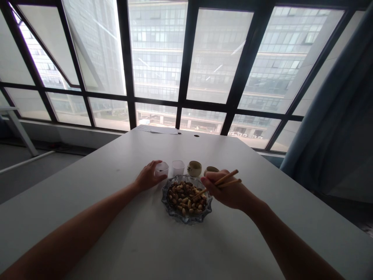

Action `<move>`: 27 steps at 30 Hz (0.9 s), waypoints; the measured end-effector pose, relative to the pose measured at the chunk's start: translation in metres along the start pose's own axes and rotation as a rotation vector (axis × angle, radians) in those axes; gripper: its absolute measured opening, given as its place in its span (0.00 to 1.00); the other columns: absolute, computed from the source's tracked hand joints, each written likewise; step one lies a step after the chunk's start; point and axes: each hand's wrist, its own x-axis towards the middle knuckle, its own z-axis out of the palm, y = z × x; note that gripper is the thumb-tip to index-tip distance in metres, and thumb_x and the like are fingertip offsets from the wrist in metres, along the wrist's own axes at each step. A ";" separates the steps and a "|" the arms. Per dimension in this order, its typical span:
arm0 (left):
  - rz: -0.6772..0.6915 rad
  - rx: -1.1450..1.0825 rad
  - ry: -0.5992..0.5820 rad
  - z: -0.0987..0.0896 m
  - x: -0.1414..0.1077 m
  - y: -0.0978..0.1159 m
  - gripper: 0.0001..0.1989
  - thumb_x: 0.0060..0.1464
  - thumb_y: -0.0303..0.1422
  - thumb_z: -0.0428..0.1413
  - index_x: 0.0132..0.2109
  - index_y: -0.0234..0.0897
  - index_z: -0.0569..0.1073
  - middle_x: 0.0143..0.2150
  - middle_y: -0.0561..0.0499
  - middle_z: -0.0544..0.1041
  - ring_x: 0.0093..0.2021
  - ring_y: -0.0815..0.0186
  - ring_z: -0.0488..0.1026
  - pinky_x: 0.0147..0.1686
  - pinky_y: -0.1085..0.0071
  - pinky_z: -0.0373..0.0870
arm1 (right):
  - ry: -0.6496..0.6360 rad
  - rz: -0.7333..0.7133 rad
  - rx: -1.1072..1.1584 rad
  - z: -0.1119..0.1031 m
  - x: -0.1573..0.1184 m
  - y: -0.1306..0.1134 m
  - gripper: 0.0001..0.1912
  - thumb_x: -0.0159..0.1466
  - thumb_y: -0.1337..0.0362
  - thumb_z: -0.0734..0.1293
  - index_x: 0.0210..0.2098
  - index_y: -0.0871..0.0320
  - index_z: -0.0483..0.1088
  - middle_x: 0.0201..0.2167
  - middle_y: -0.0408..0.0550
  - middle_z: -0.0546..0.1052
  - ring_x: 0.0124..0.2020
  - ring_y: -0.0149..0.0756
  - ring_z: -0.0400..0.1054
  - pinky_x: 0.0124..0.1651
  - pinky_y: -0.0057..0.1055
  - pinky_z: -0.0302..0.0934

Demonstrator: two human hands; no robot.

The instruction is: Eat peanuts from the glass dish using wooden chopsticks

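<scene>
A scalloped glass bowl point(165, 202) filled with mixed nuts point(186, 197) stands on the white table. In my right hand point(225, 187) is a pair of wooden chopsticks point(229, 179), their tips down among the nuts at the bowl's right side. My left hand point(148, 177) is closed around the side of a small clear plastic cup point(162, 169), which has a small dark bit inside. To its right stand a second clear cup point(178, 167) and a beige ceramic cup point(194, 168) with dark lettering. Another ceramic cup point(211, 169) is partly hidden behind my right hand.
Sheets of paper point(163, 129) lie at the far end of the white table point(186, 147), near two dark round holes. Large framed windows rise beyond it. A blue curtain point(326, 101) hangs at the right, and another table's leg point(21, 132) shows at the left.
</scene>
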 end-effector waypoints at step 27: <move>0.006 0.011 -0.001 0.000 0.000 0.003 0.31 0.51 0.48 0.61 0.58 0.39 0.65 0.56 0.39 0.74 0.54 0.49 0.74 0.55 0.50 0.70 | -0.044 -0.012 0.128 0.018 0.003 0.004 0.24 0.67 0.47 0.63 0.21 0.55 0.61 0.16 0.40 0.66 0.16 0.29 0.61 0.19 0.26 0.53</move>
